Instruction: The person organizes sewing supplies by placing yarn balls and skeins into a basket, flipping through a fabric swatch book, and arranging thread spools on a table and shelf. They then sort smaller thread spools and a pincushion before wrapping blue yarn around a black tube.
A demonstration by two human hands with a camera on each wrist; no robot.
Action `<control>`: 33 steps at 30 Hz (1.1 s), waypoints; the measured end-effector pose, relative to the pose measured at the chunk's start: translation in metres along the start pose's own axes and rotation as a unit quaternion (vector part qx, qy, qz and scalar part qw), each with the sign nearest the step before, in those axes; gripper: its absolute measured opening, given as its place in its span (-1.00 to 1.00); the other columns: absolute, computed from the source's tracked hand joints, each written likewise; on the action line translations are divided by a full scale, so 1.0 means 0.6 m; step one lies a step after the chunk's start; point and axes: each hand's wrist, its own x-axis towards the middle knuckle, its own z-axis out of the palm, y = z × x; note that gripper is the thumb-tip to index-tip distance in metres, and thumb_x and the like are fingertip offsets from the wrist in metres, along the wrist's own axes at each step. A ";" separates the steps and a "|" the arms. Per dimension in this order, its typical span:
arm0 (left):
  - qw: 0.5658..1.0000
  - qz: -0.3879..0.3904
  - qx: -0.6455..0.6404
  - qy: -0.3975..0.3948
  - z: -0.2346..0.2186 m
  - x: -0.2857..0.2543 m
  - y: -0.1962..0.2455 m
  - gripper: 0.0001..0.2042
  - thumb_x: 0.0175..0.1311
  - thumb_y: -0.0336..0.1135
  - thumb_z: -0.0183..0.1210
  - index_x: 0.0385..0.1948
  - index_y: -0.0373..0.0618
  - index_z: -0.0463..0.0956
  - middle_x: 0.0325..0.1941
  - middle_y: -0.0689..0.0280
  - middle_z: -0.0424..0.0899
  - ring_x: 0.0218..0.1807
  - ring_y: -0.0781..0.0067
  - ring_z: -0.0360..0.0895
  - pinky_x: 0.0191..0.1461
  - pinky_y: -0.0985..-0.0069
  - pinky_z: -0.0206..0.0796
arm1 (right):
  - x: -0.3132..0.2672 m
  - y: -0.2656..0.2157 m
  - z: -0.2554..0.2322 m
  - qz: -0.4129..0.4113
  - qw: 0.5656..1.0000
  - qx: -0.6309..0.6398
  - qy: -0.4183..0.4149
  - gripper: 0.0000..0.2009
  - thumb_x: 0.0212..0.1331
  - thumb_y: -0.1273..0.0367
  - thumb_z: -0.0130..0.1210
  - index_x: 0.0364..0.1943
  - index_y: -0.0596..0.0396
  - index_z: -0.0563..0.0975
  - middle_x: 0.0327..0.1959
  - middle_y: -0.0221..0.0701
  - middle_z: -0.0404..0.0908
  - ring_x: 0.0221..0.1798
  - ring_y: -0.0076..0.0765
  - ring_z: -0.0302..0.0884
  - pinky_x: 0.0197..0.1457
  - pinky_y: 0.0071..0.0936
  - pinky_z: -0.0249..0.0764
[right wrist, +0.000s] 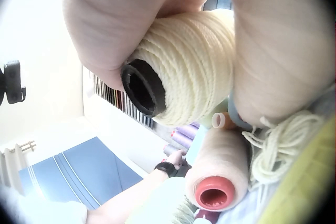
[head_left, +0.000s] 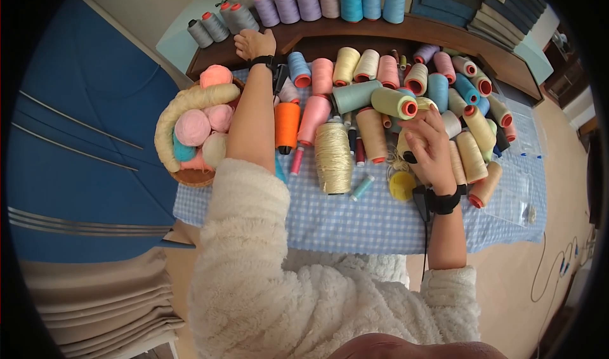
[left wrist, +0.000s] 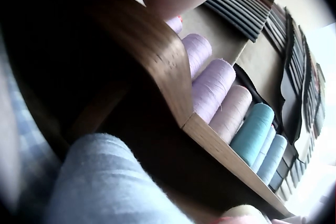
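My right hand (head_left: 428,146) grips a spool of thick cream cord (right wrist: 194,66). In the right wrist view its fingers and thumb lie along both sides, and the spool's black core end faces the camera. A loose tangle of cream cord (right wrist: 286,148) lies below it, near a yellow round piece (head_left: 401,186). My left hand (head_left: 255,44) is at the left end of the raised wooden shelf, right at the grey thread cones (head_left: 243,18). Its fingertips are largely hidden, and I cannot tell whether they hold a cone. Lilac cones (left wrist: 213,90) stand along the shelf beside it.
Many thread cones lie crowded on the blue checked cloth (head_left: 380,229), among them an orange one (head_left: 287,124) and a large cream one (head_left: 333,158). A basket (head_left: 195,180) of yarn balls stands at the left. Fabric swatches (head_left: 507,10) hang behind the wooden shelf (head_left: 380,30).
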 end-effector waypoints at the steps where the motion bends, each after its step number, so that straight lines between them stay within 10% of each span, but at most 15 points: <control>1: 1.000 0.003 -0.003 -0.007 -0.001 0.001 0.000 -0.41 0.08 0.00 0.30 0.03 -0.28 0.42 0.14 0.01 0.43 0.28 -0.01 0.38 0.37 0.08 0.15 | 0.000 0.000 0.000 -0.002 1.000 0.000 0.002 -0.82 0.14 0.42 0.19 -0.17 0.08 0.68 -0.22 -0.31 0.56 0.02 -0.07 0.51 0.54 0.01 0.08; 33: 0.993 0.075 -0.027 -0.083 0.011 0.004 -0.019 -0.50 0.18 -0.06 0.16 0.19 0.10 0.55 0.47 0.34 0.39 0.47 0.32 0.31 0.54 0.06 -0.12 | 0.002 -0.008 -0.006 0.006 1.000 -0.001 -0.012 -0.81 0.17 0.41 0.14 -0.16 0.11 0.67 -0.20 -0.30 0.56 0.01 -0.08 0.52 0.57 0.00 0.04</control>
